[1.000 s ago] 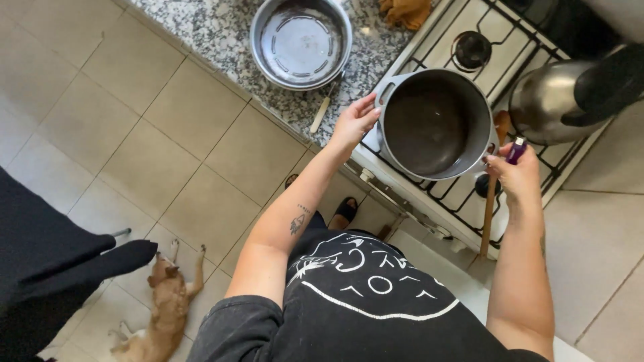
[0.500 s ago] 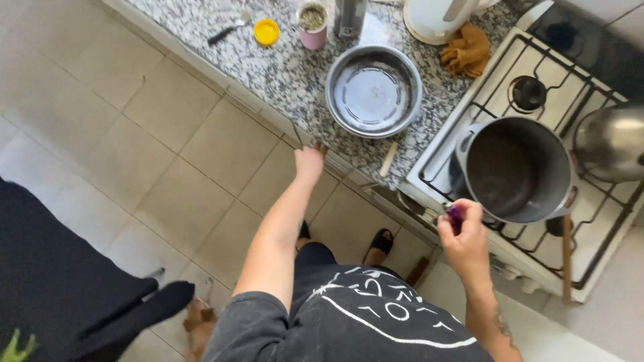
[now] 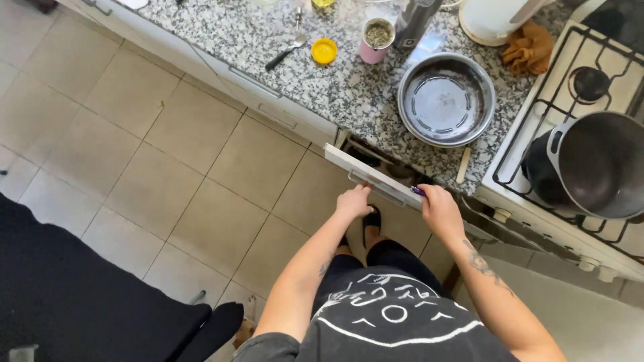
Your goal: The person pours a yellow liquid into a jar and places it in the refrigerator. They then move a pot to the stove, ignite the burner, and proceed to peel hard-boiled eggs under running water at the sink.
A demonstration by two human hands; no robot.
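My left hand [image 3: 353, 201] grips the handle of a white drawer [image 3: 367, 175] that stands pulled out a little from under the granite counter [image 3: 315, 84]. My right hand [image 3: 439, 209] hovers over the drawer's right end, closed on a small purple object [image 3: 418, 191] that sticks out past my fingers. Inside the drawer only a dark gap shows.
A round metal bowl [image 3: 446, 99] sits on the counter above the drawer. To the right is a white gas stove [image 3: 570, 181] with a dark pot [image 3: 597, 174]. Farther back are a pink cup [image 3: 376, 39], a yellow lid [image 3: 324, 51], a spoon [image 3: 288, 48] and an orange cloth [image 3: 528, 48].
My left hand dropped from the counter edge to the drawer handle and the drawer came out. My right hand moved left from the stove front to the drawer with the purple object.
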